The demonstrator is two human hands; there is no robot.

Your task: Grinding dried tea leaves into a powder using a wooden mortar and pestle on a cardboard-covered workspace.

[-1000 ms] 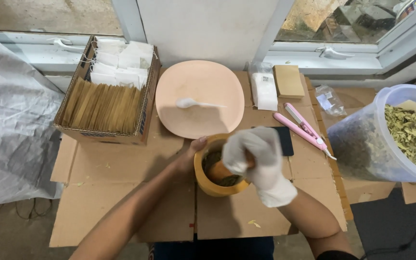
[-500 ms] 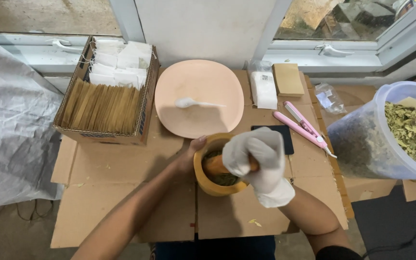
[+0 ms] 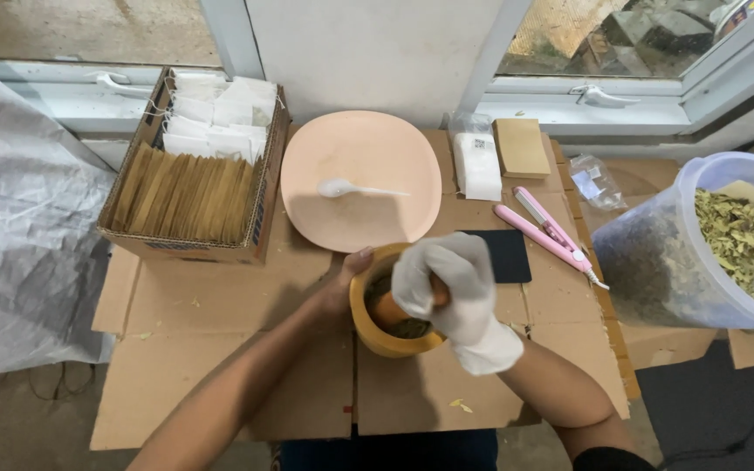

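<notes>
Upright yellow mortar (image 3: pixel 375 336) on cardboard, seemingly crushed leaves (image 3: pixel 409 329) inside

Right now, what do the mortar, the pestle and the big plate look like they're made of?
The mortar looks like wood: yellow-tan, matte, thick-walled. The pestle, gripped by the gloved right hand, seems wooden too, orange-brown, mostly hidden. The plate is probably plastic or melamine: uniform peach colour with a smooth, faint sheen.

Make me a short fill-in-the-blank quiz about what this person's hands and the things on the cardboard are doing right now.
1. The right hand, which grips the pestle, wears a white ____.
2. The bare left hand steadies the rim of the yellow ____.
3. A white plastic spoon lies on the pink ____.
4. The cardboard box at the left holds brown and white paper ____.

Missing words: glove; mortar; plate; sachets
</notes>
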